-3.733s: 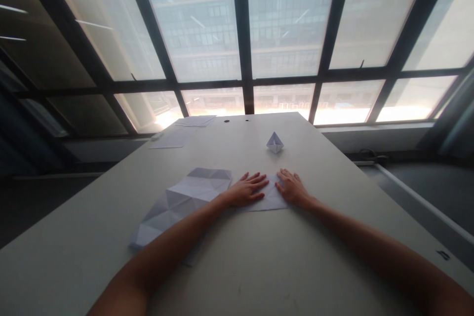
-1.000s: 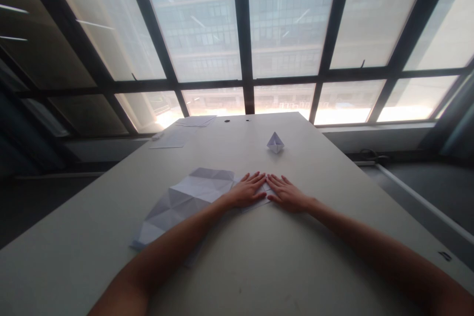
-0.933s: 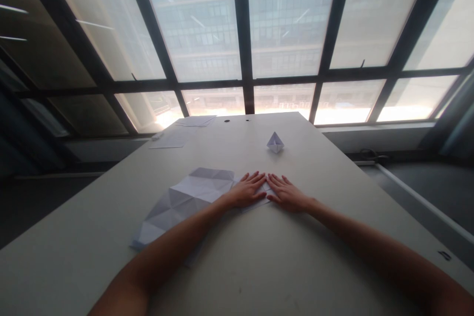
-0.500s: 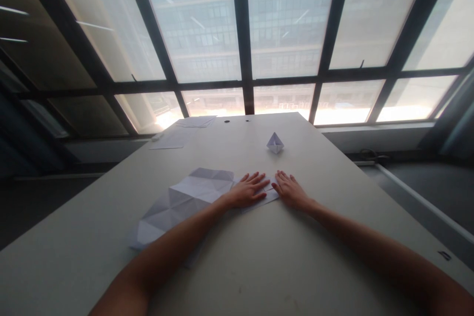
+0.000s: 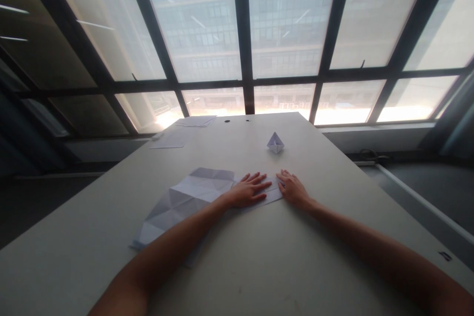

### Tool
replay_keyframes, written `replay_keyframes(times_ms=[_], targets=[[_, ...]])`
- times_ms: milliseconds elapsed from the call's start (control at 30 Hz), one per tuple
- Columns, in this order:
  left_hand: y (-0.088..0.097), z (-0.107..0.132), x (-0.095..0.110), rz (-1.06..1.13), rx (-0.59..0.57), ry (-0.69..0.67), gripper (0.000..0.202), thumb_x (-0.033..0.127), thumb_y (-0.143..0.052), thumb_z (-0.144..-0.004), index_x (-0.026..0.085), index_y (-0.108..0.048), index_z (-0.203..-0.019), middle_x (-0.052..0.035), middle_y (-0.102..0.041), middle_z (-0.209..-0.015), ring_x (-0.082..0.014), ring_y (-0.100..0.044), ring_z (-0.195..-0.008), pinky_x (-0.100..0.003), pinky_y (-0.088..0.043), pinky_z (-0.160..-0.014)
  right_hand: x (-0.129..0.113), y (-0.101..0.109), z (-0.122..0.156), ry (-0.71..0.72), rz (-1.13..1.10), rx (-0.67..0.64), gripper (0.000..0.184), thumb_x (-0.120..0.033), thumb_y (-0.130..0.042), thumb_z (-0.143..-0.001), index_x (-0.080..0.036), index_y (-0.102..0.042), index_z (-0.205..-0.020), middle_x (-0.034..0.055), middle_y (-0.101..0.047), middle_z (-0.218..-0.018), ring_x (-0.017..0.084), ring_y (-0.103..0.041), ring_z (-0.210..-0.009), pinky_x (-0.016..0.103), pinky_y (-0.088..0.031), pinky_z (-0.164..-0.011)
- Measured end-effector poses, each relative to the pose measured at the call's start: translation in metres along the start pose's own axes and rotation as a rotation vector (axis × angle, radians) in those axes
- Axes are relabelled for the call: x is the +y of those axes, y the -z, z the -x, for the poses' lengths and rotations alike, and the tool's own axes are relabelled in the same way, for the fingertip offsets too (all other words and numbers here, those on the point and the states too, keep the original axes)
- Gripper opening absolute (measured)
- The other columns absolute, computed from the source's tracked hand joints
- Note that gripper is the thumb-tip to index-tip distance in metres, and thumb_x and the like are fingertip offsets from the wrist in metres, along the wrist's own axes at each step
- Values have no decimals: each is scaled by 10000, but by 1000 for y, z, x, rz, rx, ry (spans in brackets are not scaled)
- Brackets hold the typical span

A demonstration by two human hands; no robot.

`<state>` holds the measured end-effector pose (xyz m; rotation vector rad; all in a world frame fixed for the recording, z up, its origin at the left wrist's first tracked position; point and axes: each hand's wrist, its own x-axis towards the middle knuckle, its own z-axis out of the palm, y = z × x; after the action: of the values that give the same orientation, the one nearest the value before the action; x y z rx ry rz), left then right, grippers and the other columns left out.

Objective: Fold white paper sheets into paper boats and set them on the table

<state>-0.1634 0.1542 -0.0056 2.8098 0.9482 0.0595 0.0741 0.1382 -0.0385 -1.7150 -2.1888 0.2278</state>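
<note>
A folded piece of white paper [image 5: 273,194] lies flat on the white table, partly under both hands. My left hand [image 5: 249,190] presses on it with fingers spread. At the paper's right end rests my right hand [image 5: 294,189], palm down, its fingers stretched forward. Left of the hands is a large creased sheet of paper [image 5: 181,196], unfolded and uneven, partly hidden by my left forearm. Beyond the hands stands a small folded paper boat [image 5: 275,143].
The white table [image 5: 259,256] runs toward tall windows with dark frames. Flat sheets of paper [image 5: 172,138] lie at its far left. A small dark object [image 5: 445,256] sits near the right edge.
My right hand has slid slightly to the right, so more of the folded paper shows between my hands. My left hand stays nearly in place.
</note>
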Motion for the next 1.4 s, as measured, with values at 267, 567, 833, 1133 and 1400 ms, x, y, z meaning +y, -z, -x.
replay_keyframes(times_ms=[267,567,833,1133,1400], targets=[[2,1,2,23,15,-27,559,598,-349,-995,396,-332,-1516,-15,-196,-1631,-295,-153,-1506,-537,-119,-1200,2,3,2,28,-113,157,455,-169,-429,-894,-137,-628,-1302,140,-533,-1445,244,-458,-1363,397,-323,-1148],[2,2,-2,81,22,-166,572,537,-416,-997,368,-304,-1532,-8,-253,-1613,-236,-168,-1506,-474,-92,-1220,-2,8,3,315,-293,275,358,-243,-444,-941,-204,-668,-1217,94,-636,-1308,217,-552,-1240,388,-415,-1080],[2,1,0,84,26,-185,537,504,-441,-993,394,-344,-1510,10,-246,-1617,-224,-184,-1503,-466,-104,-1221,3,-1,1,240,-26,-27,554,-386,-442,-968,-172,-441,-1479,139,-329,-1586,263,-225,-1486,467,-190,-1192],[1,0,-2,89,31,-134,617,550,-429,-980,331,-296,-1541,-15,-257,-1613,-229,-204,-1498,-439,-106,-1227,-2,1,0,152,3,-85,556,-279,-324,-987,-168,-347,-1531,134,-282,-1604,254,-184,-1499,493,-131,-1196],[5,3,0,64,-5,-184,571,585,-430,-972,413,-340,-1509,31,-230,-1619,-265,-158,-1507,-479,-83,-1222,7,-6,-2,-1,2,30,515,-225,-308,-980,-129,-474,-1458,154,-419,-1533,255,-321,-1451,435,-218,-1184]])
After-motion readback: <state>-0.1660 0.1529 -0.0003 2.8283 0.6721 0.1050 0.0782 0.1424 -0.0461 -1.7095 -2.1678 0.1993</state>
